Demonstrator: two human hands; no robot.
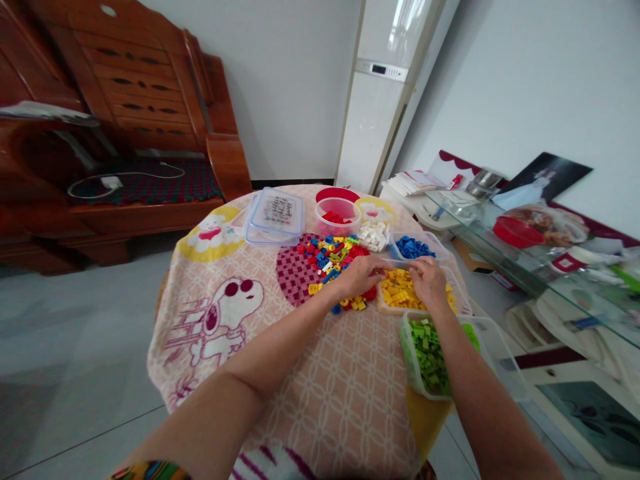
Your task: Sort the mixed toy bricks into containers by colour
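Observation:
My left hand (359, 275) rests at the right edge of a heap of mixed coloured bricks (327, 257) on the table, fingers curled as if pinching something too small to name. My right hand (429, 280) lies over the box of yellow bricks (395, 293), fingers bent down into it. The fingertips of both hands nearly meet above that box. A box of green bricks (425, 353) sits under my right forearm. Beyond the hands stand a box of blue bricks (413, 247), a pile of white bricks (373, 235) and a round tub of red bricks (337, 217).
The table wears a pink cartoon-print cloth (310, 373). A clear lid (276, 215) lies at the far side. A wooden bench (125, 133) stands at the left, a tall white appliance (380, 87) behind, and a cluttered glass shelf (540, 253) at the right.

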